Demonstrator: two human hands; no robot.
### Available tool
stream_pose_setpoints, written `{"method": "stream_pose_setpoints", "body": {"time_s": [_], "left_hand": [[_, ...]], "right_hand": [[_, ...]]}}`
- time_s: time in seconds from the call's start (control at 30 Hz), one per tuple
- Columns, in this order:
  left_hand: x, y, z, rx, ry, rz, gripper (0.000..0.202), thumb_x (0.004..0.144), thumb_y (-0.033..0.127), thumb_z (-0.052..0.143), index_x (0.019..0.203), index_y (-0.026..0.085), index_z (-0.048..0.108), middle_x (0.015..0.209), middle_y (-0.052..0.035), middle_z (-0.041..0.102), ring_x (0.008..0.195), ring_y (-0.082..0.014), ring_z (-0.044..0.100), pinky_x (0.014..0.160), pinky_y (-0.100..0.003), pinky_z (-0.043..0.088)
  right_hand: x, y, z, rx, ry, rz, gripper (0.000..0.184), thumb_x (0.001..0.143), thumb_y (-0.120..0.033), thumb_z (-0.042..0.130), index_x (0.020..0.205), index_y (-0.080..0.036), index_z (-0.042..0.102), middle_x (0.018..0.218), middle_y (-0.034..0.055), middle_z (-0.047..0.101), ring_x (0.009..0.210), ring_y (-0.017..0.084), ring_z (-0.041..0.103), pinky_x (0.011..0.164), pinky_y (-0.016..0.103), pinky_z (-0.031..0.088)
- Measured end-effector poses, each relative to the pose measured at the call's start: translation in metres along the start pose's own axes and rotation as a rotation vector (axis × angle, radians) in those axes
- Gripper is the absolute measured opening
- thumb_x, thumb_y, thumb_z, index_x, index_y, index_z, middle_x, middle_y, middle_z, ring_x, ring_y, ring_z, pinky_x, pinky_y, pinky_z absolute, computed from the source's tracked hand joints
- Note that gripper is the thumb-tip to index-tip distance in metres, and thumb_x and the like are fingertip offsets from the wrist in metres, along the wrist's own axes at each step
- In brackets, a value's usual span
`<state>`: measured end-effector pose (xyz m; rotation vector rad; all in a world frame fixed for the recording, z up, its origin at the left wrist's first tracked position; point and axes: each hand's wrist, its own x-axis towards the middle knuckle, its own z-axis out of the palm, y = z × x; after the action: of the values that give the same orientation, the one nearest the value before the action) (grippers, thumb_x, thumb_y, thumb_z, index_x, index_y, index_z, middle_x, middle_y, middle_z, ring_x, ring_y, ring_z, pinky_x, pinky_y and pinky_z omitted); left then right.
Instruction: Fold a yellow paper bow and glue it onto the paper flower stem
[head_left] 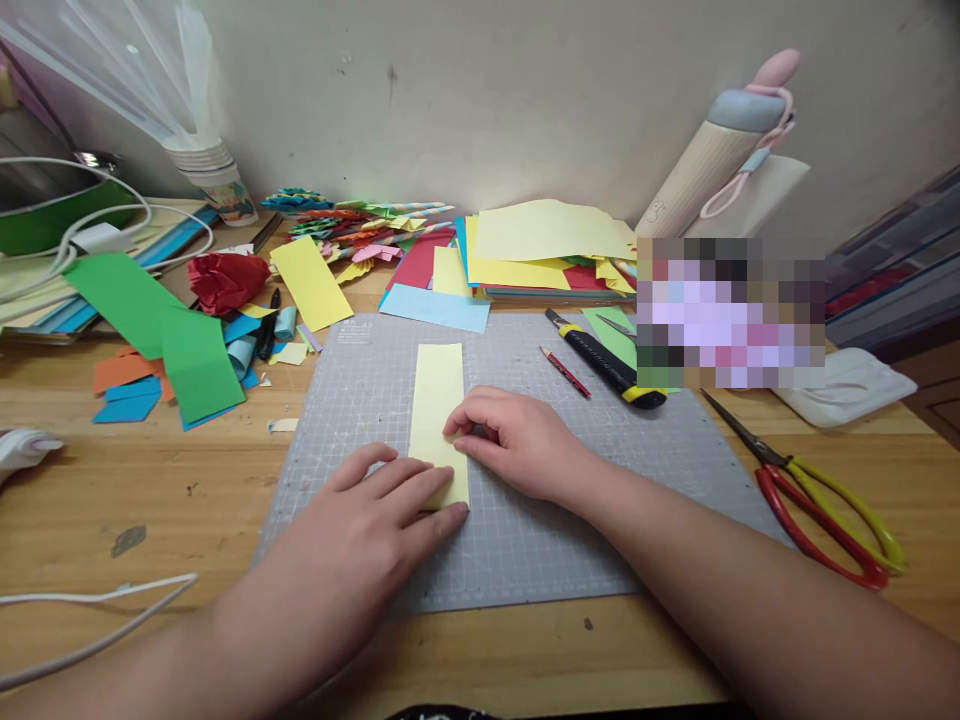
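A pale yellow paper strip (437,390) lies lengthwise on a grey cutting mat (360,400), its long sides running away from me. Across its near end my left hand (386,510) rests with fingers stretched out and slightly apart, pressing the paper down. The left thumb reaches the strip's near right corner. My right hand (517,440) is at the strip's right edge, thumb and forefinger pinched together on the paper and the other fingers curled. Beyond the right hand, a short dark red pencil (565,372) and a black and yellow utility knife (611,365) lie on the mat.
Open scissors (795,480) with red and yellow handles lie right. Green paper strips (202,365), a crumpled red paper (227,280) and scraps lie left. Behind are a light blue strip (435,307) and stacked coloured paper (555,235). A tall bottle (709,150) leans by the wall.
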<state>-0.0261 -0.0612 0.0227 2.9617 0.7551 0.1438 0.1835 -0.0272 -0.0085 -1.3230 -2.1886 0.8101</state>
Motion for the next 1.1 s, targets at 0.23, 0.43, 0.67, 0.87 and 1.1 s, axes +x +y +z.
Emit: {"method": "stream_pose_setpoints", "body": {"time_s": [0.23,0.43,0.67,0.87,1.1], "left_hand": [[0.0,-0.002,0.002,0.015,0.001,0.006,0.034,0.091,0.011,0.043,0.114,0.028,0.061,0.109,-0.0025,0.066,0.102,-0.0207,0.057,0.094,-0.041,0.033],[-0.002,0.003,0.007,0.009,0.05,0.003,0.031,0.09,0.014,0.046,0.115,0.025,0.061,0.119,-0.0024,0.063,0.111,-0.0199,0.053,0.102,-0.039,0.026],[-0.005,0.008,0.014,0.021,0.066,-0.048,0.027,0.088,0.018,0.053,0.112,0.027,0.061,0.109,0.0005,0.062,0.11,-0.02,0.05,0.105,-0.038,0.022],[-0.001,0.016,0.01,0.049,0.03,-0.099,0.03,0.087,0.019,0.055,0.114,0.028,0.061,0.094,-0.0014,0.06,0.094,-0.0215,0.051,0.09,-0.039,0.031],[-0.001,0.028,0.002,0.111,0.075,-0.243,0.027,0.089,0.025,0.046,0.098,0.026,0.071,0.079,-0.0046,0.057,0.078,-0.0228,0.05,0.074,-0.04,0.036]], "right_hand": [[0.001,-0.001,0.0,-0.004,-0.002,0.005,0.013,0.084,-0.012,0.057,0.087,-0.023,0.064,0.089,-0.0012,0.064,0.081,0.013,0.057,0.07,0.026,0.039],[-0.001,-0.001,0.0,-0.012,0.001,0.002,0.014,0.083,-0.011,0.057,0.086,-0.022,0.064,0.089,-0.0012,0.064,0.081,0.013,0.056,0.069,0.026,0.038],[-0.004,-0.005,0.004,-0.047,0.033,0.03,0.011,0.084,-0.015,0.059,0.09,-0.023,0.063,0.094,-0.001,0.064,0.082,0.013,0.056,0.07,0.026,0.039],[-0.005,-0.007,0.008,-0.107,0.034,0.004,0.012,0.085,-0.012,0.054,0.081,-0.023,0.06,0.09,-0.0015,0.063,0.084,0.014,0.055,0.07,0.026,0.037],[-0.007,-0.004,0.009,-0.114,0.044,-0.018,0.012,0.086,-0.013,0.054,0.078,-0.022,0.059,0.088,-0.0014,0.062,0.084,0.014,0.054,0.069,0.026,0.035]]}}
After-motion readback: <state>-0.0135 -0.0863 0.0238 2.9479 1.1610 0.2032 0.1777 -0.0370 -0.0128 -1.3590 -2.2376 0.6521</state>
